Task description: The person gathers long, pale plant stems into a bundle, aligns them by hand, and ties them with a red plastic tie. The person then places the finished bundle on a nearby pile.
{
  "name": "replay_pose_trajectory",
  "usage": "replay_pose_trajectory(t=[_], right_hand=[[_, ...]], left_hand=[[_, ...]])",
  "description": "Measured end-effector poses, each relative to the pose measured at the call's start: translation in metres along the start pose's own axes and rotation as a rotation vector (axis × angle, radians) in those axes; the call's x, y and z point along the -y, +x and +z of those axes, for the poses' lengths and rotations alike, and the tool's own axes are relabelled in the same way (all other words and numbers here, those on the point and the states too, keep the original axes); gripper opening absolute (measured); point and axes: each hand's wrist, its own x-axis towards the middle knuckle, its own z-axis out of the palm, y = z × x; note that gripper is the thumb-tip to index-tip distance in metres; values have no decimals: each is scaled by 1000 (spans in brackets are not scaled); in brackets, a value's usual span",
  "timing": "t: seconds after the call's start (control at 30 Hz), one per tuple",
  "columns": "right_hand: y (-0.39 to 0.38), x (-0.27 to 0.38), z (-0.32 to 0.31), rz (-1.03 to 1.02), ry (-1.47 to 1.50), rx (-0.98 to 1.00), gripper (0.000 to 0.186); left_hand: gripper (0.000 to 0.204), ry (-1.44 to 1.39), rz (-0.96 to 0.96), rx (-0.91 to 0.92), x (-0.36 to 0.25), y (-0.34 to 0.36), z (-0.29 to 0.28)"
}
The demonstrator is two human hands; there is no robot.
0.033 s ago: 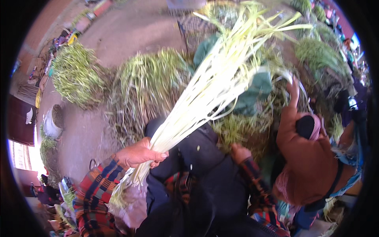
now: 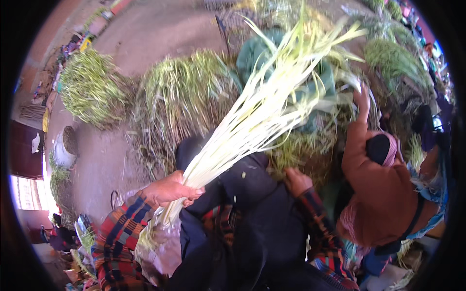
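My left hand [image 2: 174, 189] is closed round the lower part of a bundle of long, pale leafy stalks [image 2: 242, 127]. The bundle slants up to the right, its white stems near my grip and yellow-green leaf tips fanned out at the far end. Below my fist the root ends [image 2: 158, 224] stick out beside my dark-clad leg. My right hand [image 2: 297, 182] is low on the right, at the edge of a green stalk heap [image 2: 310, 148]. Its fingers curl in, and what they hold, if anything, is hidden.
Ahead stands a large heap of stalks [image 2: 179, 92], with another pile [image 2: 90, 89] to its left. Green cloth [image 2: 255, 56] lies behind the bundle. On my right a person in brown [image 2: 376, 194] reaches into stalks. A white bucket [image 2: 64, 148] stands far left.
The bundle's leafy end has shifted slightly, while my left hand keeps its grip. My right hand sits a little higher in the picture. The whole view has shifted slightly.
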Motion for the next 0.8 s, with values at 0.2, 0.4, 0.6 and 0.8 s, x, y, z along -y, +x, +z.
replay_pose_trajectory(t=[0.2, 0.4, 0.6, 0.8], right_hand=[[-8, 78, -62, -492, 200, -369, 45], [39, 186, -37, -1117, -50, -335, 53], [99, 140, -7, -1027, 13, -271, 43], [146, 10, -33, -381, -397, -27, 9]], left_hand=[[23, -127, -171, -3, 82, -20, -21], [24, -165, -172, 46, 96, -36, -21], [27, -80, -243, -6, 127, -80, -23], [23, -156, -273, 2, 160, -87, -17]])
